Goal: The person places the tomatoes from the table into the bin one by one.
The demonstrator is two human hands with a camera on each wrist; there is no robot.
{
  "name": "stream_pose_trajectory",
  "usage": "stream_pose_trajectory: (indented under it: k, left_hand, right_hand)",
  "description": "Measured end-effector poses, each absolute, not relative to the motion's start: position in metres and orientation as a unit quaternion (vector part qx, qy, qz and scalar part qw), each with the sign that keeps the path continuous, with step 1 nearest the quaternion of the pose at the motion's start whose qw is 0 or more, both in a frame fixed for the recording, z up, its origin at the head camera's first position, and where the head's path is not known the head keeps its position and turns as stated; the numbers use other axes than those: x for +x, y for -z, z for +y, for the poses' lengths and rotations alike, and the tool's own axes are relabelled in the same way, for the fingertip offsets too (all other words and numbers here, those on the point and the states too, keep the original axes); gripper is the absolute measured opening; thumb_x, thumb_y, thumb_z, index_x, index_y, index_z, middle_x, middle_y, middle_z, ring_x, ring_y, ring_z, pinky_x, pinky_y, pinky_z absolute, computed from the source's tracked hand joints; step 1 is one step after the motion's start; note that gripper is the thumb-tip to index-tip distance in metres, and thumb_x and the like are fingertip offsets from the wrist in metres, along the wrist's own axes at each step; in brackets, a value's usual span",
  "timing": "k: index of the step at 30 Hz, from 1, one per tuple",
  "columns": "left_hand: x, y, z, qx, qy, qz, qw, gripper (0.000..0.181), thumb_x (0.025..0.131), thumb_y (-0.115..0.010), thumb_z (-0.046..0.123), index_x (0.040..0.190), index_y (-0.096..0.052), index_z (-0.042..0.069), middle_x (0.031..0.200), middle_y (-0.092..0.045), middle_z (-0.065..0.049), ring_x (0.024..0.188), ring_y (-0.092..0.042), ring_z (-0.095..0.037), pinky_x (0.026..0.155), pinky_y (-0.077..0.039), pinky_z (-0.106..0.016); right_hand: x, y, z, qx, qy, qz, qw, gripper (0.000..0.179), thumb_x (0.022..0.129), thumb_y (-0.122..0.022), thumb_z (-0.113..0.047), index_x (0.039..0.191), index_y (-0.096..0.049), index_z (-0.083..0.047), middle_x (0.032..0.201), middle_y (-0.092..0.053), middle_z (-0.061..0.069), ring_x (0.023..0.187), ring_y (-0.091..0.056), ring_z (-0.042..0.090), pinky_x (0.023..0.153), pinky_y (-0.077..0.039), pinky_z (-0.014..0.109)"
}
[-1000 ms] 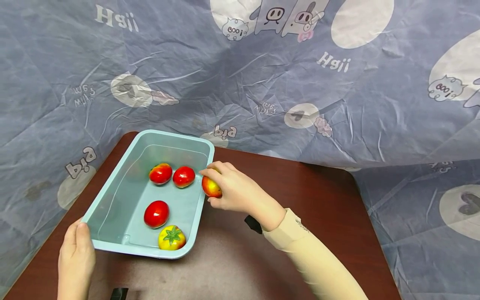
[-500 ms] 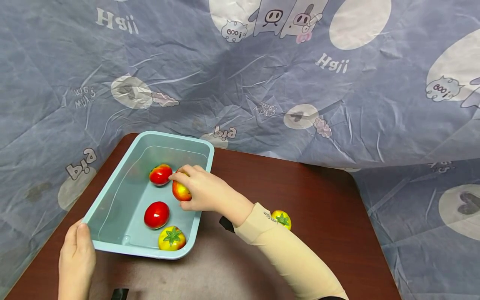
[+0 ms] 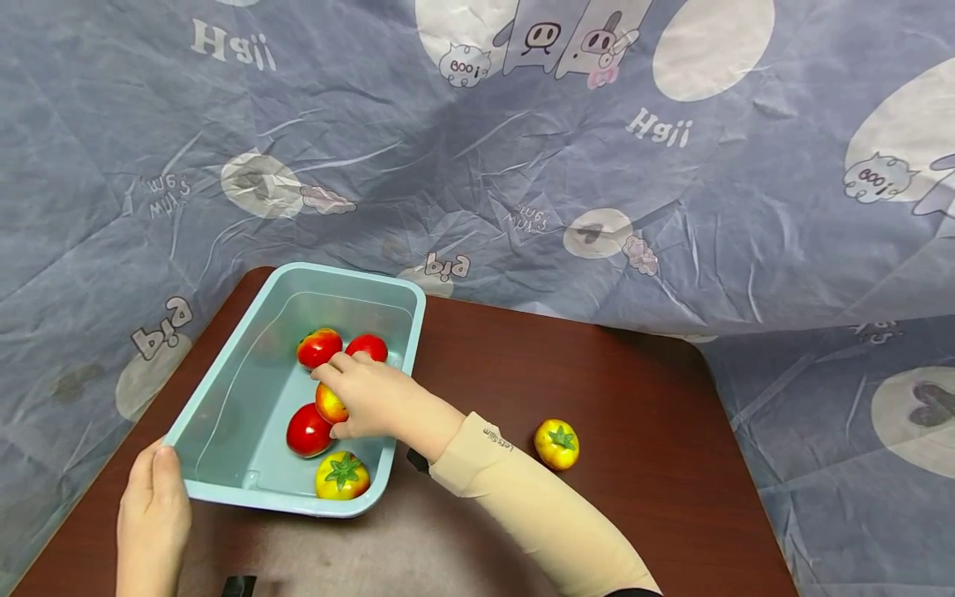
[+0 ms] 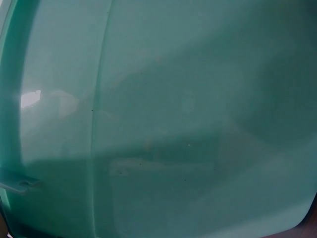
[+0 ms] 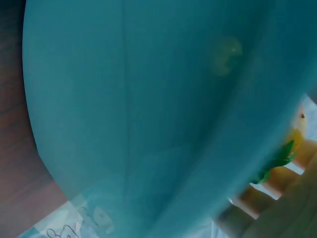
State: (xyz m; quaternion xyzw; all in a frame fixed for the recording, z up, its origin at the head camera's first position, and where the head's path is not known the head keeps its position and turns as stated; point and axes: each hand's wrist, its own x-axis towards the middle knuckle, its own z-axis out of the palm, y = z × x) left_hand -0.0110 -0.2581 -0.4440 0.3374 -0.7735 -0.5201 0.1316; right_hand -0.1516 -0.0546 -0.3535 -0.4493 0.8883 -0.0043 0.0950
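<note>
My right hand reaches over the right rim of a light blue plastic bin and grips a red-and-yellow tomato inside it. In the right wrist view, the fingers curl round that tomato's green calyx, partly hidden by the bin wall. My left hand holds the bin's near left corner, thumb over the rim. Two red tomatoes lie farther back in the bin, one of them uncovered. A red tomato and a yellow tomato with a green star-shaped calyx sit nearer.
Another yellow tomato sits on the dark brown table, right of the bin and beyond the right sleeve. A grey-blue printed cloth hangs behind the table. The bin wall fills the left wrist view.
My right hand has carried the tomato leftward over the bin's right rim and down among the others. The yellow tomato on the table has come into sight. My left hand stays on the corner.
</note>
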Motion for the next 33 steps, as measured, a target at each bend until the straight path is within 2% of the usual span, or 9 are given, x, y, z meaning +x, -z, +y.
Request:
stream_pose_trajectory:
  k: [9, 13, 20, 24, 28, 33]
  left_hand:
    - [-0.011, 0.446, -0.258, 0.336, 0.521, -0.773, 0.133, 0.051, 0.106, -0.025, 0.031, 0.147, -0.038, 0.004, 0.142, -0.044, -0.028, 0.127, -0.037, -0.041, 0.109, -0.026, -0.053]
    - [-0.01, 0.447, -0.258, 0.334, 0.524, -0.772, 0.137, 0.05, 0.106, -0.025, 0.03, 0.147, -0.039, 0.004, 0.141, -0.044, -0.028, 0.126, -0.036, -0.041, 0.107, -0.026, -0.051]
    - [-0.01, 0.448, -0.258, 0.341, 0.523, -0.769, 0.138, 0.051, 0.107, -0.025, 0.032, 0.147, -0.039, 0.006, 0.142, -0.045, -0.026, 0.129, -0.037, -0.041, 0.115, -0.025, -0.051]
    - [-0.009, 0.449, -0.26, 0.334, 0.523, -0.772, 0.136, 0.05, 0.106, -0.026, 0.03, 0.147, -0.037, 0.004, 0.143, -0.042, -0.029, 0.128, -0.036, -0.043, 0.116, -0.024, -0.052]
    - [-0.01, 0.448, -0.26, 0.341, 0.522, -0.77, 0.132, 0.051, 0.106, -0.025, 0.032, 0.147, -0.038, 0.005, 0.143, -0.043, -0.028, 0.129, -0.036, -0.041, 0.116, -0.024, -0.052]
    - [-0.011, 0.449, -0.262, 0.342, 0.52, -0.772, 0.13, 0.052, 0.107, -0.024, 0.034, 0.147, -0.039, 0.006, 0.143, -0.044, -0.025, 0.128, -0.037, -0.04, 0.113, -0.025, -0.055]
  right_hand:
    - [-0.15, 0.368, -0.058, -0.434, -0.053, 0.894, 0.098, 0.063, 0.082, -0.077, -0.042, 0.137, -0.055, -0.023, 0.13, -0.055, -0.004, 0.11, -0.051, 0.014, 0.082, -0.051, 0.02]
    - [-0.15, 0.369, -0.055, -0.444, -0.064, 0.889, 0.093, 0.061, 0.082, -0.077, -0.044, 0.136, -0.056, -0.022, 0.13, -0.056, -0.003, 0.109, -0.051, 0.015, 0.085, -0.05, 0.02]
    - [-0.149, 0.362, -0.045, -0.47, -0.032, 0.88, 0.063, 0.049, 0.086, -0.074, -0.038, 0.129, -0.061, -0.019, 0.121, -0.06, -0.002, 0.108, -0.052, 0.014, 0.087, -0.048, 0.017]
    - [-0.149, 0.358, -0.034, -0.491, 0.018, 0.871, 0.015, 0.034, 0.09, -0.071, -0.029, 0.121, -0.065, -0.017, 0.113, -0.061, -0.003, 0.104, -0.053, 0.013, 0.086, -0.047, 0.016]
    - [-0.15, 0.356, -0.012, -0.499, 0.095, 0.859, -0.059, 0.02, 0.09, -0.069, -0.02, 0.11, -0.07, -0.015, 0.109, -0.065, -0.002, 0.101, -0.058, 0.014, 0.087, -0.05, 0.019]
    - [-0.157, 0.357, 0.027, -0.468, 0.169, 0.857, -0.131, 0.016, 0.088, -0.071, -0.014, 0.104, -0.072, -0.013, 0.106, -0.069, -0.003, 0.099, -0.062, 0.015, 0.087, -0.052, 0.023]
